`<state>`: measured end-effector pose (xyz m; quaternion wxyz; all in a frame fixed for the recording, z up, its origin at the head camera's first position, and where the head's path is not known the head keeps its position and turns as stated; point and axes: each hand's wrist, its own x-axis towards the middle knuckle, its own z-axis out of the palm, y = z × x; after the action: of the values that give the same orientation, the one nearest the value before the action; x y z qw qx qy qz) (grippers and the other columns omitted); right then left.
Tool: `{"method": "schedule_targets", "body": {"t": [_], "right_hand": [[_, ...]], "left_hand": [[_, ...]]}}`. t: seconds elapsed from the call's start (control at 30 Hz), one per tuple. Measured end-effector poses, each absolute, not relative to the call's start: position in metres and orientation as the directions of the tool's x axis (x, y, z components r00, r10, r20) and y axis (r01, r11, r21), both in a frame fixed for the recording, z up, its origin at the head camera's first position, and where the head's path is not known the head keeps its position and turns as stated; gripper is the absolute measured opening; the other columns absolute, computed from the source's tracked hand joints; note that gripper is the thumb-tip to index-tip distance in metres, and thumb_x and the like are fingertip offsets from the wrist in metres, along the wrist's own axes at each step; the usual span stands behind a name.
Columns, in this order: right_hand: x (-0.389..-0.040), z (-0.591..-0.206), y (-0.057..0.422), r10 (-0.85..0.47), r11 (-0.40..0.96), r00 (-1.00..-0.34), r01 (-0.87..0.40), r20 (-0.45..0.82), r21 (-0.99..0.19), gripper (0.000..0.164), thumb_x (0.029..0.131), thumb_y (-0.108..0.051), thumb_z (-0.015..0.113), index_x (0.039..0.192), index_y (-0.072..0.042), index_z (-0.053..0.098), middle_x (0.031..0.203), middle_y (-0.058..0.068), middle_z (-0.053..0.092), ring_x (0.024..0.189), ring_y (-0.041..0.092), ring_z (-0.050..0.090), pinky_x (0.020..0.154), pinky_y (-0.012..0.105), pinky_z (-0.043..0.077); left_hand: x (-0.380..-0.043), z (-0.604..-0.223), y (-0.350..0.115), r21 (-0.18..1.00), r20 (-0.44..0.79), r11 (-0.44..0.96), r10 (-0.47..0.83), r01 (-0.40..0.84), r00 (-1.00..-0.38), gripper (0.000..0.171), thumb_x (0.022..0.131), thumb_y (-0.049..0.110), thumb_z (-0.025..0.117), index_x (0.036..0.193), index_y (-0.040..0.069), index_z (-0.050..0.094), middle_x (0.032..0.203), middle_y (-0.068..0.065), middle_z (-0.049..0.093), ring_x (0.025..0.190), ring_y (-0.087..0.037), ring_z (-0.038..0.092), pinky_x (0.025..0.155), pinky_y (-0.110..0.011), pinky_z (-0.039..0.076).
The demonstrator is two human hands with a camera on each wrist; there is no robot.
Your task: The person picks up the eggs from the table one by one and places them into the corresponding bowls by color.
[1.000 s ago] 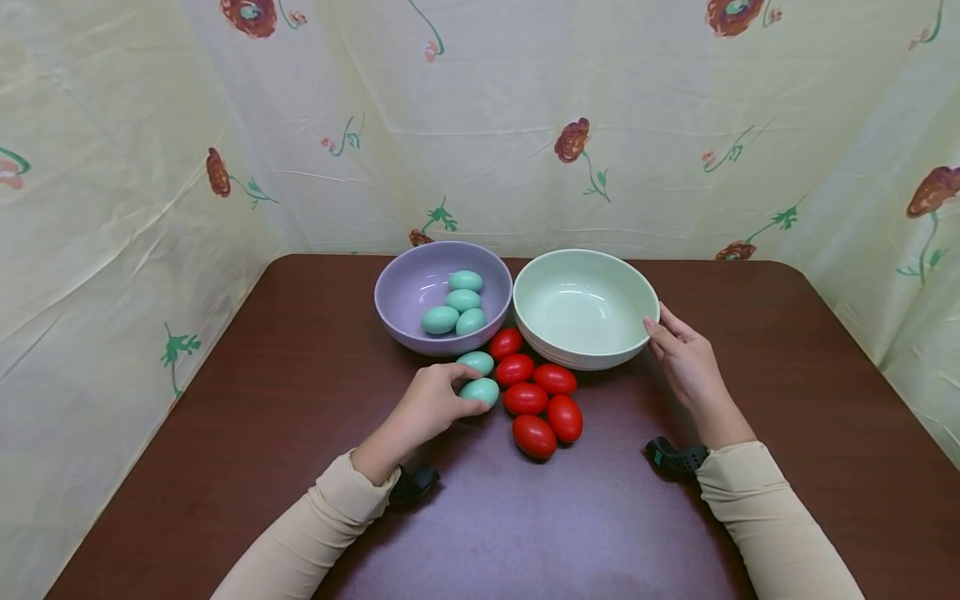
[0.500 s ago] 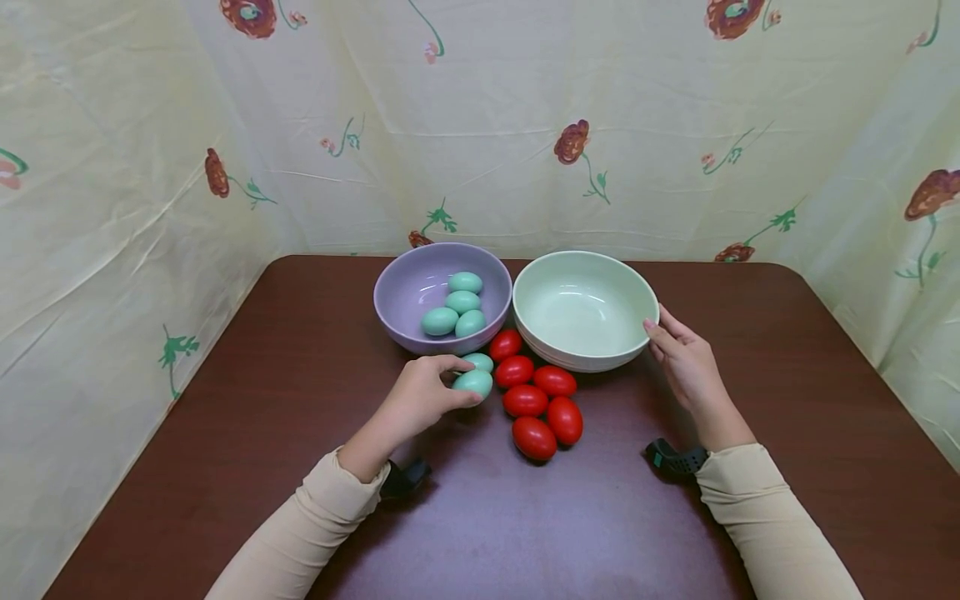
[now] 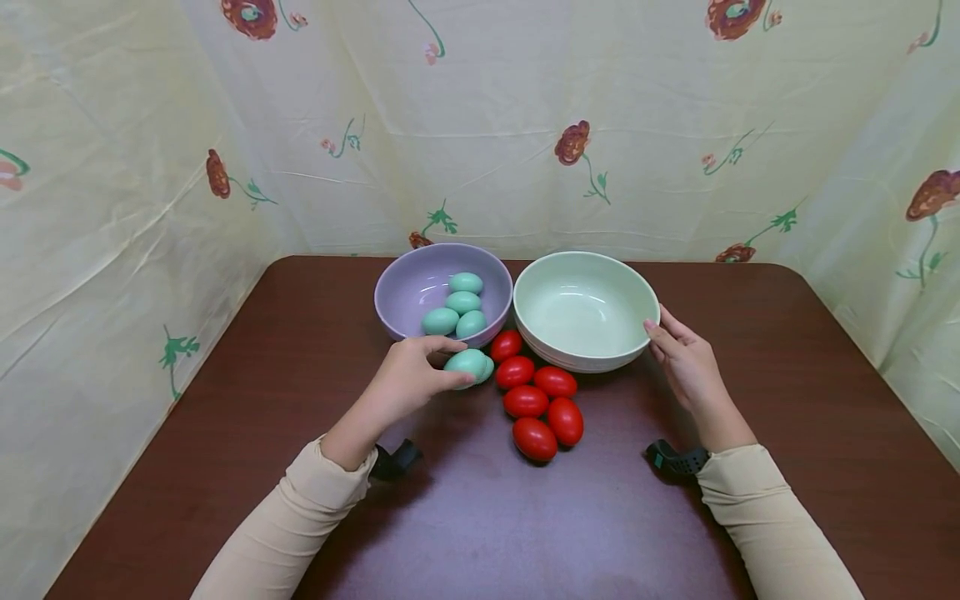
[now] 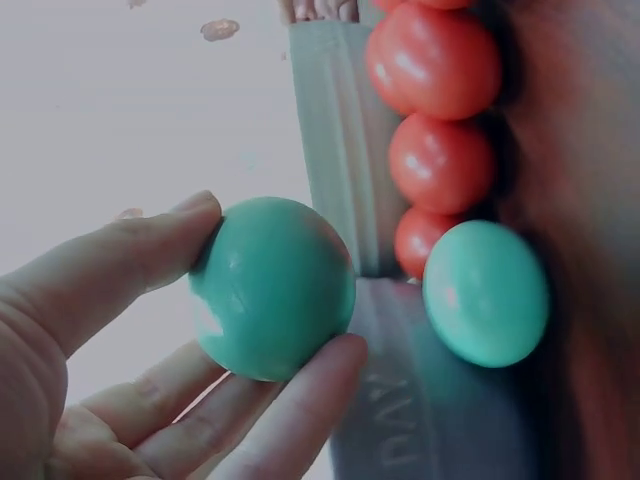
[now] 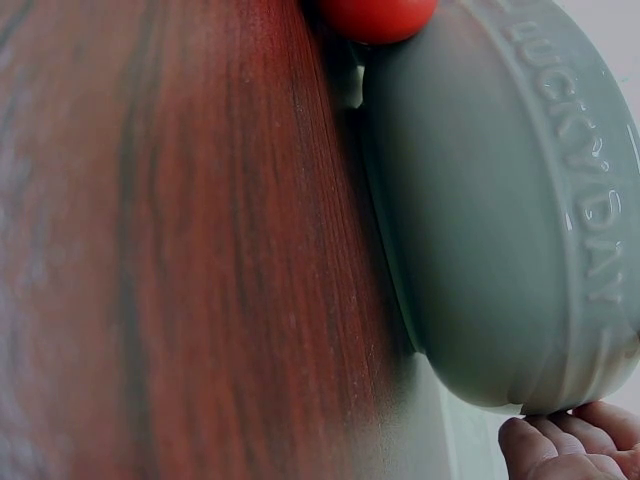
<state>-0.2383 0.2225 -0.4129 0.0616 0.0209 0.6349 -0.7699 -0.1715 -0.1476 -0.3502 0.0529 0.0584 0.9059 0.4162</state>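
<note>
We judge the step in hand to be bringing a mint-green egg (image 3: 466, 367) to the purple bowl (image 3: 405, 292), where four matching eggs (image 3: 462, 302) lie; the next move seems to call for clearing its near rim. Our left hand (image 3: 399, 381) pinches that egg between thumb and fingers, just in front of the purple bowl. To its front right rest a loose green egg (image 3: 489, 369) and six red eggs (image 3: 526, 402); right of it, our right hand (image 3: 688, 367) grips the pale green bowl (image 3: 581, 321) by its edge.
</note>
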Motion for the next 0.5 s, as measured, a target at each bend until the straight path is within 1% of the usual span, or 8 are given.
{"method": "schedule_targets", "body": {"t": [0.27, 0.5], "right_hand": [[-0.239, -0.413, 0.222, -0.07, -0.173, -0.991, 0.127, -0.116, -0.977, 0.077, 0.098, -0.028, 0.061, 0.157, -0.007, 0.015, 0.167, 0.004, 0.008, 0.152, 0.014, 0.017, 0.118, 0.028, 0.019], [-0.239, -0.413, 0.223, -0.069, -0.181, -0.991, 0.121, -0.11, -0.976, 0.077, 0.099, -0.027, 0.06, 0.157, -0.007, 0.015, 0.167, 0.005, 0.008, 0.153, 0.016, 0.016, 0.118, 0.028, 0.019]], "left_hand": [[-0.179, -0.337, -0.155, 0.764, -0.019, 0.641, 0.133, 0.071, -0.991, 0.044, 0.08, 0.029, 0.082, 0.119, 0.012, 0.072, 0.11, -0.007, 0.075, 0.106, -0.023, 0.067, 0.087, -0.033, 0.052], [-0.189, -0.326, -0.16, 0.785, -0.006, 0.615, 0.13, 0.076, -0.992, 0.045, 0.081, 0.025, 0.081, 0.122, 0.01, 0.071, 0.118, -0.011, 0.073, 0.111, -0.026, 0.069, 0.092, -0.038, 0.055]]}}
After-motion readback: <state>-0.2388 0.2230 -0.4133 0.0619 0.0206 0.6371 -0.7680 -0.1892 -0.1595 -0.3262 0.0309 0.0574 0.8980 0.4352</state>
